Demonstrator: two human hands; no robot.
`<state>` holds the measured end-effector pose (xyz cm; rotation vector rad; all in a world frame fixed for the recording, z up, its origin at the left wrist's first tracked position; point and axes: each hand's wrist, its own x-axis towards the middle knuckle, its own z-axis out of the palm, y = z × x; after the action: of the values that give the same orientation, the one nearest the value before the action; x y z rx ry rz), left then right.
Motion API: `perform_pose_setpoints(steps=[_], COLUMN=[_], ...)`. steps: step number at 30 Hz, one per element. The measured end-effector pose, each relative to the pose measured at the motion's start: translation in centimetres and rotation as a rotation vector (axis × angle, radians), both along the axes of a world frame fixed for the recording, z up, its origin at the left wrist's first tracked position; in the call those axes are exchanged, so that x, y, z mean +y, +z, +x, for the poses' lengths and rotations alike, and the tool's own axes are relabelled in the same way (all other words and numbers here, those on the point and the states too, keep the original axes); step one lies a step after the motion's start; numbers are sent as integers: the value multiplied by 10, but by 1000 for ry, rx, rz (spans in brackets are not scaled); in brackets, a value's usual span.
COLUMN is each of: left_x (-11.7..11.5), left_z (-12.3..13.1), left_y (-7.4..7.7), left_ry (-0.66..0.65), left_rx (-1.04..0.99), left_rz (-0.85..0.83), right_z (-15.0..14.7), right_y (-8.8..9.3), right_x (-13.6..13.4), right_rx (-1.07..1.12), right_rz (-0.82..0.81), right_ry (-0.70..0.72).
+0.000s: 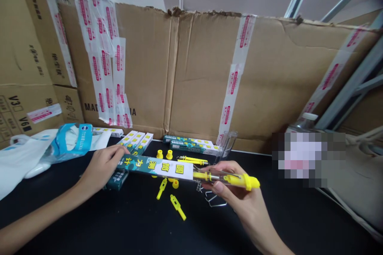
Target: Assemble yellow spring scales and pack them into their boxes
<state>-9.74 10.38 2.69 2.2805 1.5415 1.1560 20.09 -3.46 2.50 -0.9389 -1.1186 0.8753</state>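
Observation:
My left hand (103, 167) grips the far left end of a long, narrow green-and-white box (155, 167) with yellow characters. From the box's right end sticks a clear tubular spring scale (209, 176) with a yellow cap, partly inside the box. My right hand (239, 195) is closed around the scale, thumb in front and fingers behind. Below the box lie yellow plastic pull rods (178, 207) and a yellow cap (175, 184). Bent metal wire hooks (215, 199) lie beside my right hand, partly hidden by it.
Behind stand two yellow caps (169, 154), a yellow rod assembly (191, 160), clear tubes (229, 145) and several similar boxes (194, 146). A blue tissue pack (73, 139) and white plastic lie left. A cardboard wall (197, 79) closes the back; a bottle (308, 118) stands right.

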Motion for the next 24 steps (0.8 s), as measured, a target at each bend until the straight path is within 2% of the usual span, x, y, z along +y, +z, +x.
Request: perform_pose_setpoints(steps=[4, 11, 17, 24], left_x=[2, 2, -1, -6], left_z=[-1, -1, 0, 4], left_y=[-2, -11, -13, -10], left_ry=[-25, -77, -105, -153], left_rx=[-4, -7, 0, -24], left_rz=[3, 33, 19, -8], right_z=[-2, 4, 9, 13], right_y=[-1, -2, -8, -8], right_x=[0, 2, 2, 4], right_rx=[26, -30, 67, -85], right_rz=[3, -11, 11, 81], right_ry=[69, 39, 173, 210])
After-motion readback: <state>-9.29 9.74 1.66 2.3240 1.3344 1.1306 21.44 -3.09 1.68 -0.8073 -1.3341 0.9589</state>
